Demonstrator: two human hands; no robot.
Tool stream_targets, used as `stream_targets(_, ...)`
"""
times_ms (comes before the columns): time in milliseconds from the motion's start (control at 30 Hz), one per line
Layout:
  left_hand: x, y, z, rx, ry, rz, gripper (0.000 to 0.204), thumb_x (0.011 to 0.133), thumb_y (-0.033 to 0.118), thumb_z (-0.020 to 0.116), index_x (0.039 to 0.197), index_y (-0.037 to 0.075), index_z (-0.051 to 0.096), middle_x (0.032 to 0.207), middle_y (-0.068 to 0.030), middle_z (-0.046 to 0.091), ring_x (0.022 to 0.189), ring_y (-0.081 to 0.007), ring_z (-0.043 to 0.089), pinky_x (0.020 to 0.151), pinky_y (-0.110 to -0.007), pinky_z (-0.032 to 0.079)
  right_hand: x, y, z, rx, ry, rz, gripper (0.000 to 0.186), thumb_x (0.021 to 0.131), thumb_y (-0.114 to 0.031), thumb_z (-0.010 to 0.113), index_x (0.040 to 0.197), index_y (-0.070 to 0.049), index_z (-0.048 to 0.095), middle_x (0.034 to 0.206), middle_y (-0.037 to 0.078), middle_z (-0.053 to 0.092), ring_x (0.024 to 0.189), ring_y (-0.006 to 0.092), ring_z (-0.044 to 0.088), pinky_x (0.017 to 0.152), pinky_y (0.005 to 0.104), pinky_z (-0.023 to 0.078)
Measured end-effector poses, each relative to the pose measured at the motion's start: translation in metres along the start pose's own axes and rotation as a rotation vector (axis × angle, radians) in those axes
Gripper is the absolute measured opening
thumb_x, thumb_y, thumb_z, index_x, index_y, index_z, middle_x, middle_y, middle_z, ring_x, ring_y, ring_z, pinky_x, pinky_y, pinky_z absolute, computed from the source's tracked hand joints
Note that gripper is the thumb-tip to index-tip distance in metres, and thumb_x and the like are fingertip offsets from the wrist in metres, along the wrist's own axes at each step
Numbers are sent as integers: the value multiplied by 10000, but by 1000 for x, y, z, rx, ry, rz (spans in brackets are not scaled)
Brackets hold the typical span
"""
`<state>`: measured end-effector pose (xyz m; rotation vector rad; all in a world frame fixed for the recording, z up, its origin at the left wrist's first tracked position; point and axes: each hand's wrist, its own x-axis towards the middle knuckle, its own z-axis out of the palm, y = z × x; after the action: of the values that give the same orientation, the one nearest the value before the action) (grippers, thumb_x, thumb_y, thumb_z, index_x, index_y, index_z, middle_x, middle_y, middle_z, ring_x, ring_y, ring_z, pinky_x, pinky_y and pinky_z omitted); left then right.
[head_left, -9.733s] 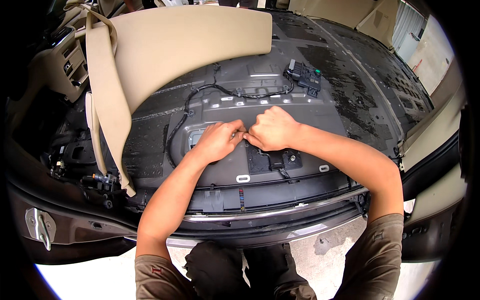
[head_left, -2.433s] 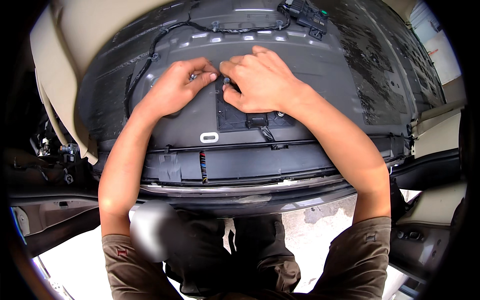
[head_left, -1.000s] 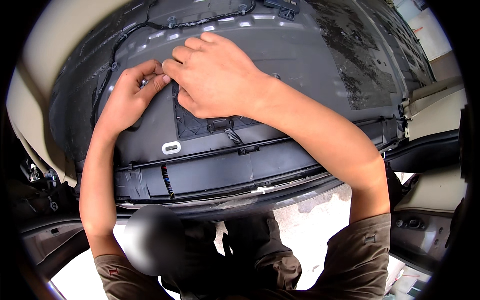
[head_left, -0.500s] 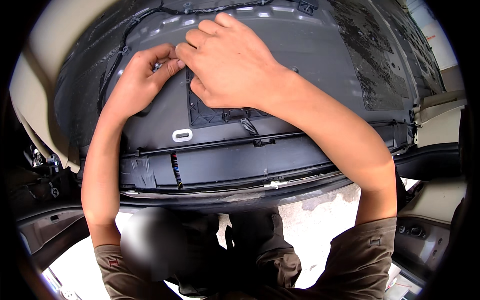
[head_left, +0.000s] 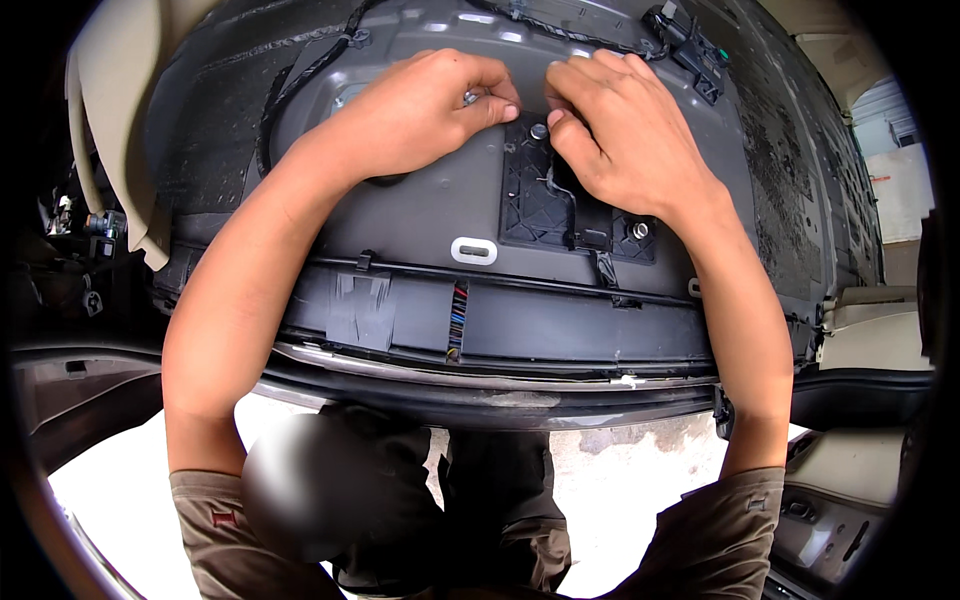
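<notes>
Inside the curled L hand (head_left: 430, 105), small silver metal part (head_left: 470, 98); R hand (head_left: 630, 135) half-curled, can't tell if gripping, thumb nr. shiny silver bolt (head_left: 540, 131) at upper edge of black ribbed plastic bracket (head_left: 525, 205), on flat grey metal panel (head_left: 430, 212). Prob. best w/ light fingertips, bolt square.

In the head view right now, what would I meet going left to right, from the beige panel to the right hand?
Beige panel → left hand → upper bolt → right hand.
</notes>
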<state>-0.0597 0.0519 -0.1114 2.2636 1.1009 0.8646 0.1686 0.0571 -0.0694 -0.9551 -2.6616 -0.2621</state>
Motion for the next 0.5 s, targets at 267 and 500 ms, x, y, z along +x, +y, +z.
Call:
stream_targets(267,1,-13,2,-2,13,76,220,994,185,650,1039,-24,705,938,-184,734,907,-318,692,844,-413,520,12,-12,12,-91,-101,-42,235,863,-209,635,742,-22,708,763,117,650,818,299,615,817,419,463)
stream_targets(500,-5,-10,-2,0,7,53,233,982,192,655,1029,-28,716,919,-180,732,893,-303,697,808,-401,518,11,-12,12,-80,-46,-23,233,870,-218,637,770,-24,720,791,106,641,839,300,610,805,433,458)
